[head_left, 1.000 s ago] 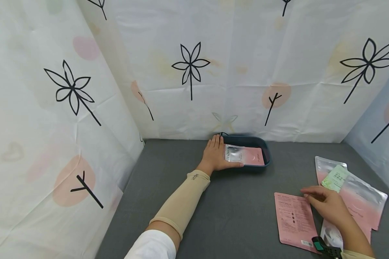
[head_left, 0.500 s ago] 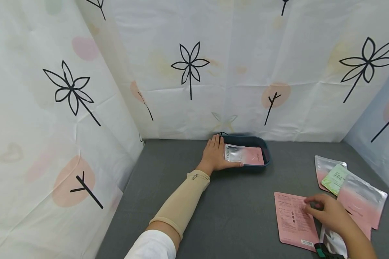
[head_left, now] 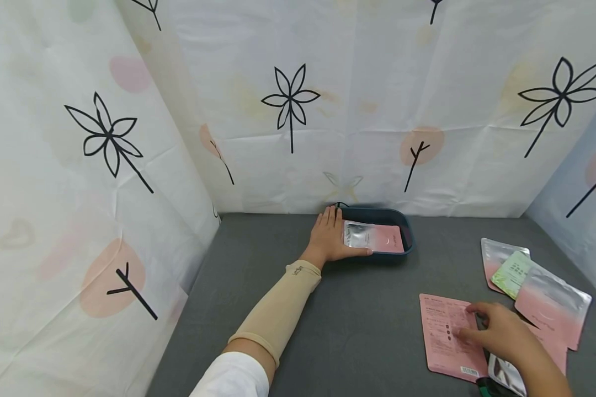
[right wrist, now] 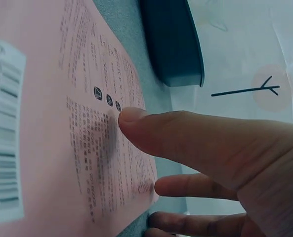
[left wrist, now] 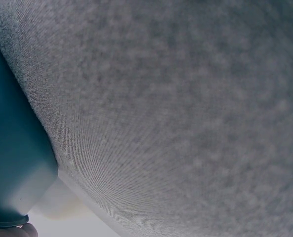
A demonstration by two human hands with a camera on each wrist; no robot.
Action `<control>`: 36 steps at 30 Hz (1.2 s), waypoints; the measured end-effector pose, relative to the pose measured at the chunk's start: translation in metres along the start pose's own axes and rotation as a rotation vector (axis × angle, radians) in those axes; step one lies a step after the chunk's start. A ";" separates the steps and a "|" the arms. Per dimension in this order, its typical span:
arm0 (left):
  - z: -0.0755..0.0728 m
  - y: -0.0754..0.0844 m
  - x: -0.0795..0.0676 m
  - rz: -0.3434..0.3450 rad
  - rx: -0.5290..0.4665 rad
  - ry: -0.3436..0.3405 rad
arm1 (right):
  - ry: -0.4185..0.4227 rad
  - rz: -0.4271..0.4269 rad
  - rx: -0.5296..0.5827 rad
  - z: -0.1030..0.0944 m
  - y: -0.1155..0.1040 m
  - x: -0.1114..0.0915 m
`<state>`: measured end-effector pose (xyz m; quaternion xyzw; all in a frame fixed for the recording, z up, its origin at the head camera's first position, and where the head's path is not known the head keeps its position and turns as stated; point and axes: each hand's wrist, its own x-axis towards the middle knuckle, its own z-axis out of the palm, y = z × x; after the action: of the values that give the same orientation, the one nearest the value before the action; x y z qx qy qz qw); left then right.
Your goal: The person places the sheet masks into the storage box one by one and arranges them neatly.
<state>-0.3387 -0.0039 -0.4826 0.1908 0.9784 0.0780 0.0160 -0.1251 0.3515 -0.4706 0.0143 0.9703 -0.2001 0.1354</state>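
Observation:
My left hand (head_left: 330,237) rests on the left end of a dark blue bin (head_left: 408,234), its fingers straight along that end and the thumb along the front rim. A pink and silver sachet (head_left: 374,237) lies in the bin. In the left wrist view the bin's blue wall (left wrist: 13,143) is at the left, with fingertips at the bottom corner. At the right, my right hand (head_left: 504,333) is over the right side of a pink printed sachet (head_left: 447,344) lying text side up. Its thumb (right wrist: 156,128) extends over the print; the other fingers are at the sachet's edge.
Beyond the right hand lies a loose pile: a silver-topped pink sachet (head_left: 553,309), a green sachet (head_left: 514,274), and another sachet (head_left: 501,253) at the back. A white and silver packet (head_left: 506,375) is partly under the right forearm. A patterned cloth (head_left: 367,110) hangs behind the grey table (head_left: 357,320).
My right hand has moved left and slightly down, from beside the pink printed sachet to over its right side. My left hand and the bin have stayed in place.

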 end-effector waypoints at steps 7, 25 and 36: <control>-0.001 0.001 -0.005 0.016 -0.001 0.059 | -0.021 0.101 -0.028 0.002 -0.015 0.000; -0.001 0.001 -0.004 0.008 -0.010 0.029 | 0.078 0.080 0.072 0.011 -0.021 0.001; 0.002 -0.001 0.001 0.002 -0.019 0.021 | 0.101 0.041 0.135 0.014 -0.019 -0.002</control>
<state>-0.3402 -0.0043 -0.4852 0.1908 0.9775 0.0895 0.0075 -0.1216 0.3287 -0.4753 0.0533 0.9597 -0.2614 0.0889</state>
